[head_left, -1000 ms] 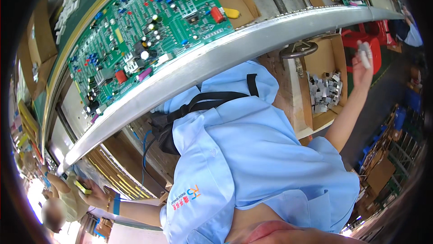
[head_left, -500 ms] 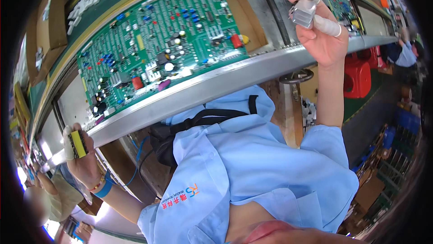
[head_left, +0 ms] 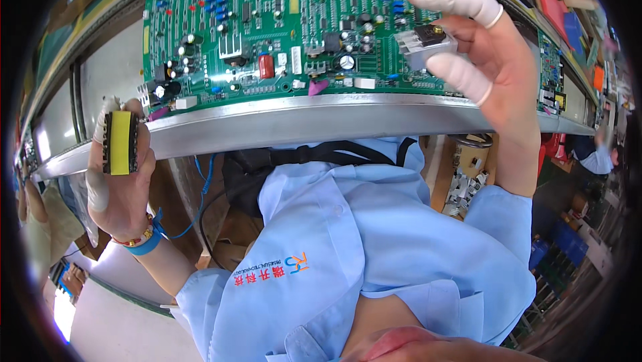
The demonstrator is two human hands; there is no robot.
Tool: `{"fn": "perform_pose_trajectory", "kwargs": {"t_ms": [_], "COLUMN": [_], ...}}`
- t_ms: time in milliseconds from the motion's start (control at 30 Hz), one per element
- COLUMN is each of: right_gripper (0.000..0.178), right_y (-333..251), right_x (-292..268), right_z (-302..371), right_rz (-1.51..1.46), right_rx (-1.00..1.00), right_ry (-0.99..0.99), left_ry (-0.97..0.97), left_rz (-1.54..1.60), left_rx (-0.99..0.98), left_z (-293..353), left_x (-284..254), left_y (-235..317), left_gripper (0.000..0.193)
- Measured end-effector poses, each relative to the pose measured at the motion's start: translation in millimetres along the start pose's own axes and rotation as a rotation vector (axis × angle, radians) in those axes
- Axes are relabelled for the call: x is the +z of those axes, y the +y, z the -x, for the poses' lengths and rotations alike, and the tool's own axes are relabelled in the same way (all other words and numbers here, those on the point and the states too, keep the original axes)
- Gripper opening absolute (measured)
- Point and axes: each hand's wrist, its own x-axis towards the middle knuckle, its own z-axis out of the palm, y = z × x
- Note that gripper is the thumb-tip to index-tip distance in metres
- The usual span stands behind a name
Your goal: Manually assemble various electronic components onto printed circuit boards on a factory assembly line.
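Note:
My left hand, with white covers on some fingertips, holds a transformer with a yellow wrap and dark pin rows. It is in front of the metal rail, near the left end of a large green circuit board. Over the right part of the board, my right hand has a finned silver heat sink at the covered thumb, a black part on its top. The index finger arches above it; the other fingers' contact is partly hidden. Capacitors, a red block and a white connector stand on the board.
A metal rail runs along the board's near edge. Another green board lies farther right. Below the rail, a box of small silver parts stands beside my right arm. A blue coiled cord hangs near my left wrist.
My right hand has come down and turned, bringing the heat sink over the board. The left hand has turned, showing more of the transformer. The view has shifted, with the board nearer and more level.

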Motion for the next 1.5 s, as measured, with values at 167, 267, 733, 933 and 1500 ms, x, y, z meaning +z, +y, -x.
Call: {"fn": "perform_pose_trajectory", "kwargs": {"t_ms": [167, 267, 733, 933, 1500], "right_gripper": [0.038, 0.034, 0.031, 0.031, 0.033], "right_y": [-8, 1, 10, 6, -13], "right_x": [16, 21, 34, 30, -32], "right_z": [-2, 2, 5, 0, 63], "right_rz": [0.522, 0.798, 0.975, 1.033, 0.816], "right_rx": [-0.065, -0.239, -0.309, -0.393, -0.107], "right_ry": [-0.136, -0.153, -0.156, -0.247, 0.231], "left_ry": [0.062, 0.077, 0.156, 0.156, -0.33], "left_rz": [-0.305, -0.32, -0.509, -0.549, -1.112], "left_rx": [-0.001, 0.031, 0.058, 0.036, 0.334], "left_z": [5, 2, -2, -2, -84], "left_x": [-13, -12, -9, -1, 137], "left_y": [-3, -7, -23, -25, -57], "left_gripper": [0.1, 0.099, 0.103, 0.103, 0.077]}}
